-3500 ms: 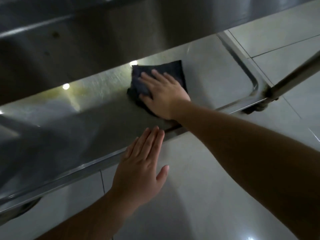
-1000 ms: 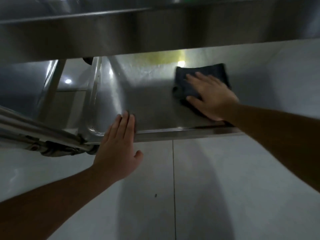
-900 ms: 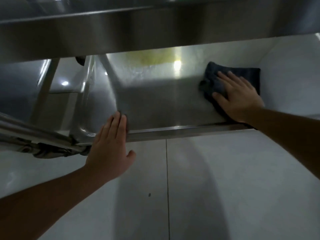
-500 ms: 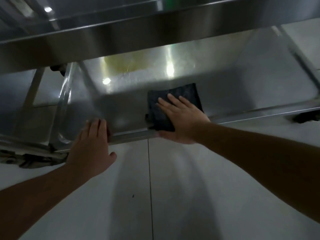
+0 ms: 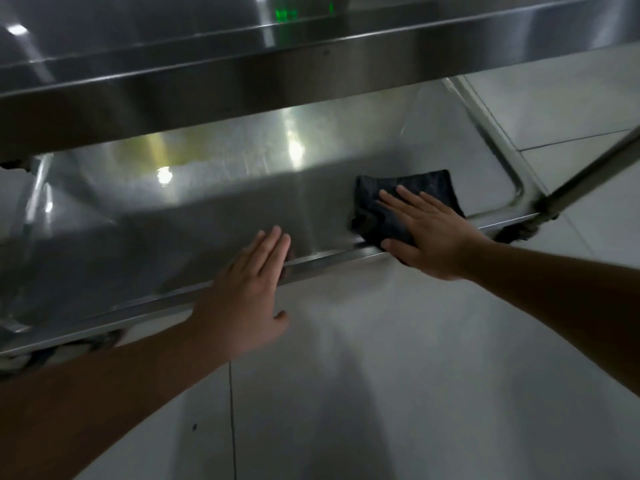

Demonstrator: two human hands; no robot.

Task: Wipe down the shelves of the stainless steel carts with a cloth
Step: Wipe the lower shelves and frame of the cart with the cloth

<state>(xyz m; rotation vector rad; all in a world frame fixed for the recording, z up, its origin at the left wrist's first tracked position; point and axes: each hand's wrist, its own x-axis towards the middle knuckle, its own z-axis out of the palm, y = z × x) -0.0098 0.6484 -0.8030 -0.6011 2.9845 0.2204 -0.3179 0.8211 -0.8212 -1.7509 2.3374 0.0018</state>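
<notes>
While the right hand (image 5: 427,237) presses flat, fingers spread, on the cloth (image 5: 408,199) near the shelf's (image 5: 214,206) front right corner, the left hand (image 5: 247,296) rests open on the front edge. Soft, light, probably grippy: best held down by a flat palm.

Low steel shelf (image 5: 214,209) fills the middle of the view, its raised front rim (image 5: 329,259) running left to right, ceiling lights glinting off the metal. Dark folded cloth (image 5: 408,195) lies flat on it near the right front corner, pressed under the right hand (image 5: 427,233). Left hand (image 5: 247,289) rests flat across the rim, fingertips on the shelf. Pale tiled floor (image 5: 398,375) lies below; an upper shelf (image 5: 277,74) hangs overhead.
</notes>
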